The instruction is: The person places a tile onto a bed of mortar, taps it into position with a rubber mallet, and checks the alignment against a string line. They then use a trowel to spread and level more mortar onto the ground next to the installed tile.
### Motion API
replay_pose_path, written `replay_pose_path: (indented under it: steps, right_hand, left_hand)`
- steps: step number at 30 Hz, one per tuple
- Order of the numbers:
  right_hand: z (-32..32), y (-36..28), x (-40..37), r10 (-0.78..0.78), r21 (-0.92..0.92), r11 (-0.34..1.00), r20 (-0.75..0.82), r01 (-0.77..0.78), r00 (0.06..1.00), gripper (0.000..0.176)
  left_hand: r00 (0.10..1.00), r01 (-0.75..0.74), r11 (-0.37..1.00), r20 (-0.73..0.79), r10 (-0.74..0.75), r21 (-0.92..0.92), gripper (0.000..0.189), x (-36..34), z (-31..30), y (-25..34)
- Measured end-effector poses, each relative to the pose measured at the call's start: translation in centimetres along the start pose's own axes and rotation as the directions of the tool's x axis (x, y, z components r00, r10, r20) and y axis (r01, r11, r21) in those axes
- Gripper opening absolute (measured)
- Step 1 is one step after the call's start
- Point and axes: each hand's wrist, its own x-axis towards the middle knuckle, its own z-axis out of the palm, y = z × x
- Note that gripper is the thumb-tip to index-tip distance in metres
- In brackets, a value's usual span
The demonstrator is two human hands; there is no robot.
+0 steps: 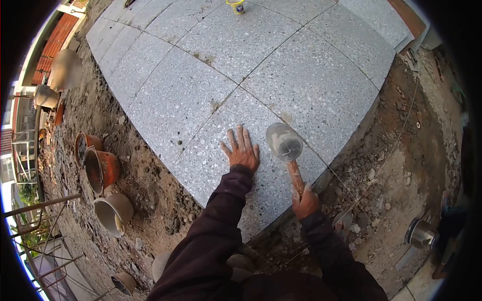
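Flat on a speckled grey slab [211, 135] lies my left hand [243, 151], its fingers spread and pressed to the surface. To its right, my right hand [306, 201] is wrapped round the wooden handle of a mallet [284, 142]. The mallet's thick grey head is over the slab near its right edge; whether it touches the slab I cannot tell. Thin joints separate this slab from the neighbouring ones. A string [382, 173] runs across the soil on the right.
Orange buckets [102, 170] and a grey bucket [113, 214] stand on rough soil at the left. Metal bars [42, 205] jut in at the lower left. A small yellow bucket [236, 6] sits on the far slabs. A metal container [420, 234] is at the right.
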Motion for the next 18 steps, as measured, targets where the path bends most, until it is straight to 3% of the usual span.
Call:
replay_pose_path:
  steps: [2, 4, 5, 6, 8, 9, 12, 13, 14, 16, 18]
  right_hand:
    - [-3.0, -4.0, 0.5, -0.123, 0.213, 0.965, -0.147, 0.153, 0.981, 0.045]
    - [-3.8, -4.5, 0.0, -0.271, 0.266, 0.905, -0.244, 0.333, 0.931, 0.043]
    - [-3.2, -3.8, -0.4, -0.279, 0.319, 0.885, -0.222, 0.34, 0.934, 0.041]
    - [-2.4, -3.0, -0.9, -0.298, 0.374, 0.858, -0.198, 0.353, 0.934, 0.039]
    - [0.1, -0.8, -2.1, 0.011, 0.111, 0.994, 0.025, -0.013, 1.0, 0.036]
    - [0.2, -0.6, -2.2, 0.179, -0.043, 0.984, 0.116, -0.175, 0.977, 0.035]
    - [-2.1, -2.1, -1.9, -0.089, 0.236, 0.967, -0.033, 0.094, 0.996, 0.035]
    - [-2.5, -2.9, -1.7, -0.22, 0.272, 0.924, -0.199, 0.27, 0.955, 0.036]
    - [-2.6, -2.9, -2.1, -0.238, 0.296, 0.908, -0.223, 0.298, 0.945, 0.036]
    - [-2.8, -2.9, -2.5, -0.287, 0.336, 0.865, -0.275, 0.372, 0.917, 0.037]
    - [-2.1, -1.1, -3.3, -0.131, 0.302, 0.942, -0.06, 0.143, 0.99, 0.037]
  left_hand:
    - [1.0, 0.013, 0.914, 0.005, -0.012, -0.406, 0.06, -0.3, 3.2, -1.6]
    - [0.996, 0.035, 0.944, 0.088, -0.007, -0.327, 0.062, -0.2, 2.0, -1.1]
    - [0.992, 0.041, 0.957, 0.129, -0.004, -0.286, 0.064, -0.1, 1.3, -0.8]
    - [1.0, 0.001, 0.989, 0.012, -0.003, 0.145, 0.066, 0.2, 1.8, -0.1]
    - [0.998, -0.051, 0.91, -0.019, 0.065, 0.412, 0.067, 0.0, 2.9, -0.8]
    - [0.996, 0.007, 0.981, 0.087, -0.025, 0.194, 0.067, 0.1, 0.0, 1.1]
    - [1.0, -0.003, 0.985, 0.013, 0.001, 0.173, 0.058, 0.0, -1.5, 2.3]
    - [0.999, -0.022, 0.989, -0.022, 0.025, 0.145, 0.055, -0.3, -1.5, 2.1]
    - [0.997, -0.042, 0.993, -0.06, 0.049, 0.113, 0.053, -0.5, -1.3, 2.2]
    - [1.0, 0.008, 0.981, -0.031, -0.002, 0.194, 0.052, -0.4, -1.0, 2.4]
    - [1.0, 0.014, 0.882, -0.026, -0.002, 0.471, 0.055, -0.2, 2.0, 1.6]
